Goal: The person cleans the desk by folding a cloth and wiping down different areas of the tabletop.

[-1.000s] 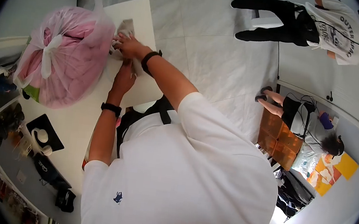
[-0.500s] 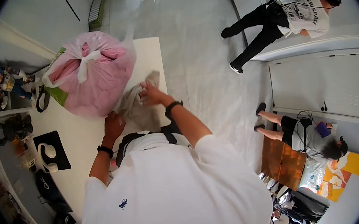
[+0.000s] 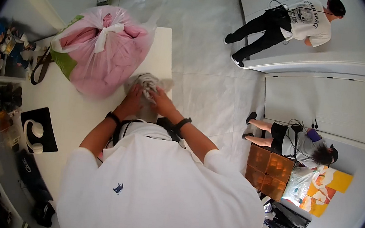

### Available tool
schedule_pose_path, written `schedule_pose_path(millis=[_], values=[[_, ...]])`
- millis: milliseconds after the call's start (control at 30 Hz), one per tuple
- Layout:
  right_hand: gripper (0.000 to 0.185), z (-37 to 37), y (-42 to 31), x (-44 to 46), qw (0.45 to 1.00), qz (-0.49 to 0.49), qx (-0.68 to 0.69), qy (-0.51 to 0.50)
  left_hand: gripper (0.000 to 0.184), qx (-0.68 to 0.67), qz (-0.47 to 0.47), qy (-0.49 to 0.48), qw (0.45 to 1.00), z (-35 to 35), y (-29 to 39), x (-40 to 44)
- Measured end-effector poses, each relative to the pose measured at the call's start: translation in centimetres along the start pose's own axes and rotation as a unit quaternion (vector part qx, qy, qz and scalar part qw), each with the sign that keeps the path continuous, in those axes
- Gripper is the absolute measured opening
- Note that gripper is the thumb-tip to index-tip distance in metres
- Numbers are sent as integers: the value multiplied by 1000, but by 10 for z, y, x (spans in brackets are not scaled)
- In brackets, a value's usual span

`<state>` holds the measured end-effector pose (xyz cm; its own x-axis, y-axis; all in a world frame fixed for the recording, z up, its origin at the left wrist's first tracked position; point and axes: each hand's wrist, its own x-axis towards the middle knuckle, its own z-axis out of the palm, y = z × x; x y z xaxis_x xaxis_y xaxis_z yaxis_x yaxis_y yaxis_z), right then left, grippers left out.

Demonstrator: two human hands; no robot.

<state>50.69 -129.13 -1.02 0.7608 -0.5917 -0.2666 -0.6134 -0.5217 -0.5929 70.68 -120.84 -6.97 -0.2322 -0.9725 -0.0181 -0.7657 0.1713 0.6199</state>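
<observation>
From where I stand, left hand point(image 3: 130, 102) and right hand point(image 3: 163, 103) touch bunched grey cloth point(image 3: 149, 84) on white table point(image 3: 76, 117), can't tell if fingers grip; even two-sided pressure should work best.

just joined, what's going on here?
A person in a white shirt has the left hand and right hand on a bunched grey-beige cloth on a white table, one at each side; whether gripping or pressing is unclear. A knotted translucent plastic bag of pink soft stuff sits beyond, to the left. White over-ear headphones lie on a black rectangular mat, untouched.
</observation>
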Motion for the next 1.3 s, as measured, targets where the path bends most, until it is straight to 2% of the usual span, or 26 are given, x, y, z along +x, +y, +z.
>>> schedule_pose_path(millis=[100, 167, 200, 267, 300, 367, 467, 567, 633, 700, 733, 767, 800, 867, 900, 967, 1033, 1067, 1133, 1200, 1300], values=[[68, 2, 11, -15, 999, 14, -29, 0, 81, -15, -33, 13, 999, 31, -16, 48], [57, -7, 1, -11, 997, 59, -34, 29, 80, -37, -66, -25, 997, 40, -23, 81], [57, -5, 9, -3, 997, 62, -23, 27, 79, -47, -73, -7, 996, 37, -17, 93], [44, 5, 31, 12, 993, -5, -92, 72, 77, -56, -85, 0, 995, 28, -11, 110], [44, 6, 34, 19, 994, 0, -83, 68, 76, -38, -90, -4, 995, 26, -12, 121], [30, 2, 44, 38, 995, 24, -67, 69, 74, -22, -95, -14, 995, 20, -11, 147], [23, 7, 69, 66, 995, 53, -50, 70, 69, -20, -90, -20, 996, -1, -9, 177], [21, -4, 90, 94, 998, 33, -32, 44, 68, -56, -130, -41, 989, -9, -9, 198], [23, -25, 83, 107, 998, 50, -20, 35, 66, -58, -117, 21, 991, -2, -27, 217], [25, -32, 86, 121, 997, 65, -16, 30, 65, -69, -148, 30, 986, -7, -35, 236], [26, -32, 91, 128, 995, 46, -52, 71, 63, -82, -174, 41, 980, -4, -46, 244], [28, -30, 94, 131, 989, 27, -88, 113, 62, -62, -135, 89, 985, -1, -57, 252], [28, -33, 91, 129, 990, 23, -88, 110, 62, -62, -139, 91, 984, -4, -58, 257], [38, -46, 82, 115, 974, -3, -86, 210, 61, 8, -149, 69, 986, -14, -53, 268], [38, -44, 86, 108, 975, 1, -86, 205, 56, -2, -143, 108, 984, -8, -53, 268], [43, -40, 88, 88, 990, 28, 57, 123, 52, 9, -134, 113, 985, 10, -42, 260], [45, -33, 86, 65, 994, 47, 40, 87, 39, 6, -73, 130, 989, 14, -21, 252], [46, -28, 84, 51, 996, 65, 29, 53, 39, -1, -77, 139, 987, 16, -5, 242], [45, -20, 80, 23, 999, 28, 26, 31, 57, -72, -81, -27, 994, 21, 19, 218], [44, -7, 74, -5, 1000, -5, 27, 14, 58, -167, 50, -53, 983, 41, 22, 175], [47, 20, 57, -42, 999, 16, 15, -34, 62, -192, 51, -80, 977, 32, 49, 112]])
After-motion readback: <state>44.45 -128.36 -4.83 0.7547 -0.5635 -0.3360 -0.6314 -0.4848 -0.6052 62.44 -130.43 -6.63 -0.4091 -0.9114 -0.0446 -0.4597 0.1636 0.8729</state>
